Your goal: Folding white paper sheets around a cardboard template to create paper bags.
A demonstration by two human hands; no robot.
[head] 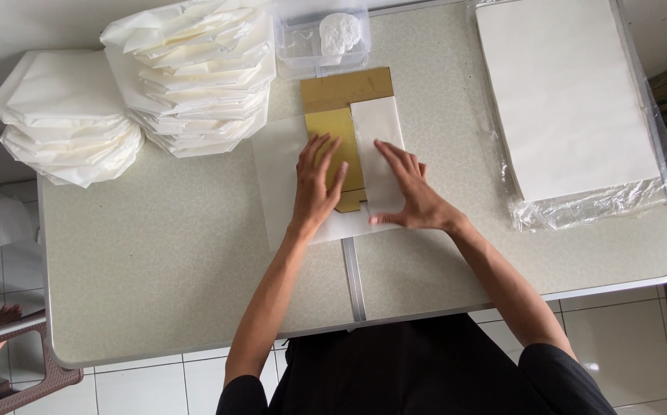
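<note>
A gold card template (339,146) is seen lying near the middle of the table (157,253), toward its far edge, on a white paper sheet (280,177) whose right flap is folded over the card. The left hand (316,183) is laid flat and open on the gold card, gripping nothing, while the right hand (410,192) is pressed with spread fingers on the folded flap, also gripping nothing. Two stacks of folded white papers (195,73) are kept at the far left corner, a clear plastic box (322,38) at the far edge, and a pile of flat sheets in plastic wrap (572,100) at the far right corner.
</note>
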